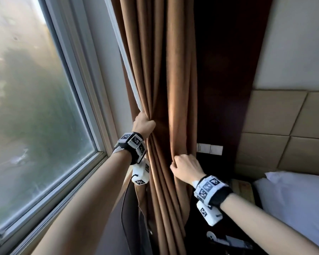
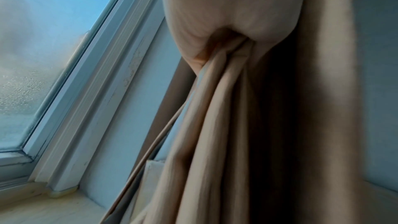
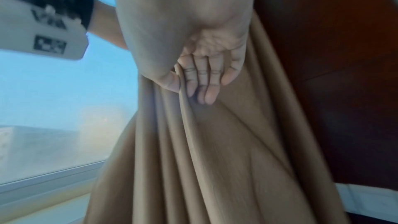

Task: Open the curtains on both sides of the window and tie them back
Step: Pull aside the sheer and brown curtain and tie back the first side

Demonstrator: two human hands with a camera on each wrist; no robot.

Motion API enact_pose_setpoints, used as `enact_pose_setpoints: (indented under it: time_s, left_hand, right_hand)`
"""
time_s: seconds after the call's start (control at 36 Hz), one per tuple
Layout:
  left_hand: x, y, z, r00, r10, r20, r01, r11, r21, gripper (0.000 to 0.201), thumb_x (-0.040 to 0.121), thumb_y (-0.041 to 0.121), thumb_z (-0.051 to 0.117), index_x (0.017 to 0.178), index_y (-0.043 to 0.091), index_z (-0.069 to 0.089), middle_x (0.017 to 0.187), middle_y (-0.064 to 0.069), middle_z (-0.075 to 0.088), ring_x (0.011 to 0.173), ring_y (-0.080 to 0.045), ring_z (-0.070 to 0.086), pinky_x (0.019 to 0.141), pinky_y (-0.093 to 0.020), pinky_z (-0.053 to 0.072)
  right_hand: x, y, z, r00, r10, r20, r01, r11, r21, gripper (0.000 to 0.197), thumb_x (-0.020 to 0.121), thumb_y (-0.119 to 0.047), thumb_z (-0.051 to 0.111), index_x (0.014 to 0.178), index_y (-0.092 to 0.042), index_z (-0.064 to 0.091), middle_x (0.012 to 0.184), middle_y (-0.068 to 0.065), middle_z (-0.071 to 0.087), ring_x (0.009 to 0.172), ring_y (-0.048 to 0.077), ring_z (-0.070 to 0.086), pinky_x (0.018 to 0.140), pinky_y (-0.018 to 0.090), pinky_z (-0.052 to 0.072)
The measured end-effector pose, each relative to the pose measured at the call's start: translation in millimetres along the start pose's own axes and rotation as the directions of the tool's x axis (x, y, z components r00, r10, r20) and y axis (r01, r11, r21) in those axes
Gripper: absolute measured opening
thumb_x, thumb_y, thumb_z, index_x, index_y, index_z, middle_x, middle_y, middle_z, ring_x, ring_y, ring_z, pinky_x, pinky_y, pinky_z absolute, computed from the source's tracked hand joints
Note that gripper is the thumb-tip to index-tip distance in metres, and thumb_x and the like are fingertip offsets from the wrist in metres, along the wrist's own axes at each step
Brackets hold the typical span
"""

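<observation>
Both hands clench the curtain (image 1: 166,89) — left hand (image 1: 144,126) at 10 o'clock of the right hand (image 1: 185,168); soft, heavy folds (grip mid-bunch).

Soft daylight from the window (image 1: 35,100); motion-blurred, edge-warped wrist views.

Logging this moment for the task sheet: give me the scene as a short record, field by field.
curtain: brown curtain, gathered into folds at the right side of the window
left hand: left hand grips the curtain's window-side edge, the higher of the two
right hand: right hand grips folds lower down, on the room side
tie-back: none visible around the curtain
glass: fogged, uncovered on this side
nearby: wall switches; white pillow at lower right
</observation>
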State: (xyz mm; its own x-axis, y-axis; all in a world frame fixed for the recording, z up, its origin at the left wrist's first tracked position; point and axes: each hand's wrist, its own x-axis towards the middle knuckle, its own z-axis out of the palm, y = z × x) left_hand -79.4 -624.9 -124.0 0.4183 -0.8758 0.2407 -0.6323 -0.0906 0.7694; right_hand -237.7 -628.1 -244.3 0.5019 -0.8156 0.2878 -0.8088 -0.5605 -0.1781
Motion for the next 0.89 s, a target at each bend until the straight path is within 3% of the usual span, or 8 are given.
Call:
enact_pose_setpoints:
  time_s: [0.06,0.14,0.36,0.44,0.5,0.58,0.75,0.89]
  left_hand:
    - [-1.3,3.3,1.3,0.999,0.036,0.018,-0.036,0.999,-0.003,0.034,0.088,0.028,0.056,0.116,0.008,0.060,0.116,-0.015,0.062,0.110,-0.034,0.057,0.092,-0.036,0.047]
    - [-3.2,5.9,4.9,0.998,0.064,0.028,-0.064,0.998,-0.011,0.063,0.079,0.063,0.051,0.124,0.020,0.059,0.124,-0.008,0.062,0.116,-0.030,0.056,0.098,-0.040,0.047]
    - [15.1,-10.1,16.7,0.999,-0.053,-0.002,0.052,0.979,-0.195,0.113,0.048,0.100,0.038,0.121,0.018,0.061,0.115,0.001,0.067,0.111,-0.018,0.061,0.100,-0.037,0.047]
    - [6.7,-0.2,15.6,1.000,-0.008,0.016,0.010,0.992,-0.128,0.089,0.060,0.086,0.053,0.123,0.023,0.061,0.115,0.006,0.066,0.110,-0.014,0.060,0.099,-0.032,0.047]
    - [9.5,2.9,15.6,1.000,0.012,0.027,-0.012,1.000,-0.011,0.053,0.073,0.055,0.068,0.112,0.019,0.065,0.107,0.002,0.067,0.101,-0.019,0.062,0.087,-0.030,0.051]
    - [19.1,-2.9,14.3,0.999,-0.008,-0.036,0.011,0.997,0.077,0.027,0.072,0.005,0.052,0.096,0.004,0.063,0.095,-0.013,0.064,0.094,-0.036,0.061,0.078,-0.036,0.053]
    - [32.2,-20.8,-7.4,0.995,0.004,-0.096,0.004,0.996,0.085,0.040,0.062,0.005,0.046,0.098,0.003,0.064,0.100,-0.021,0.065,0.098,-0.039,0.061,0.083,-0.044,0.053]
    - [40.8,-32.4,-21.4,0.985,-0.055,-0.161,0.068,0.995,0.075,0.035,0.075,-0.006,0.045,0.109,-0.003,0.056,0.098,-0.015,0.052,0.107,-0.040,0.054,0.091,-0.045,0.049]
  right_hand:
    - [6.2,-13.6,3.8,0.999,-0.037,0.028,0.036,0.999,0.033,0.030,0.091,-0.025,0.043,0.091,-0.005,0.065,0.098,0.016,0.068,0.090,0.038,0.064,0.079,0.039,0.048]
    - [15.6,-28.5,6.8,0.995,-0.076,0.072,0.071,0.995,0.063,0.028,0.092,-0.021,0.041,0.093,-0.004,0.062,0.103,0.018,0.066,0.095,0.037,0.063,0.078,0.039,0.048]
    - [37.5,-41.7,14.6,0.980,-0.121,0.161,0.101,0.987,0.126,0.026,0.094,-0.013,0.038,0.098,0.001,0.059,0.107,0.022,0.062,0.095,0.039,0.061,0.071,0.038,0.045]
    - [44.2,-38.8,21.8,0.980,-0.076,0.184,0.042,0.982,0.185,0.025,0.094,-0.014,0.039,0.100,0.000,0.058,0.108,0.023,0.061,0.095,0.040,0.061,0.073,0.040,0.046]
    - [49.2,-36.3,28.4,0.980,-0.075,0.185,0.030,0.972,0.232,0.025,0.095,-0.019,0.039,0.101,-0.003,0.058,0.108,0.022,0.061,0.096,0.041,0.061,0.076,0.041,0.048]
    - [55.9,-30.7,35.0,0.969,-0.118,0.217,0.053,0.958,0.282,0.025,0.096,-0.025,0.039,0.102,-0.007,0.055,0.114,0.020,0.060,0.102,0.040,0.059,0.083,0.041,0.048]
    - [84.7,13.2,37.4,0.957,-0.103,0.271,-0.016,0.915,0.403,0.039,0.096,-0.048,0.037,0.098,-0.018,0.062,0.113,0.013,0.065,0.108,0.031,0.059,0.090,0.035,0.044]
    - [143.3,67.5,45.5,0.972,0.209,0.108,-0.235,0.900,0.367,0.020,0.088,-0.023,0.051,0.106,-0.024,0.060,0.107,0.011,0.068,0.102,0.032,0.062,0.085,0.033,0.048]
